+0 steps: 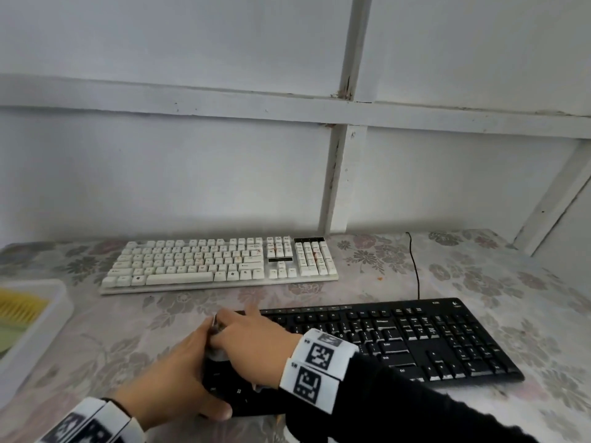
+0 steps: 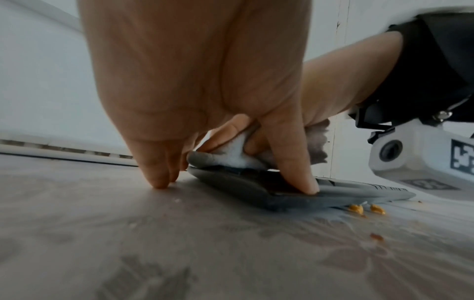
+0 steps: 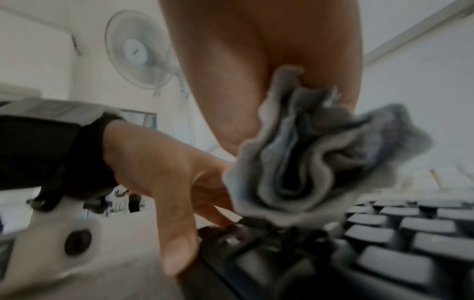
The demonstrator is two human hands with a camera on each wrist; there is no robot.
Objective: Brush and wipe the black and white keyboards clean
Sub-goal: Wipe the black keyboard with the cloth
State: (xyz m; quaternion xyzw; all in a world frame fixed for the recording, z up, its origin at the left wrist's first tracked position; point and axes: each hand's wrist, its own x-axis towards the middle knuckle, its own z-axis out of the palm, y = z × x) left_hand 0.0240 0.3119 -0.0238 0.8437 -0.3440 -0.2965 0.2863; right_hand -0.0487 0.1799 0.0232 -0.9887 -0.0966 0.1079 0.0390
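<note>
The black keyboard lies near me on the flowered tablecloth, with the white keyboard behind it by the wall. My right hand grips a bunched grey cloth and holds it down on the keys at the black keyboard's left end. My left hand steadies that same end. Its thumb presses on the keyboard's front corner, and its straight fingertips touch the table beside it. The hands hide the leftmost keys.
A white tray at the left edge holds a yellow brush. Orange crumbs lie on the cloth by the black keyboard's front edge. A black cable runs back toward the white framed wall.
</note>
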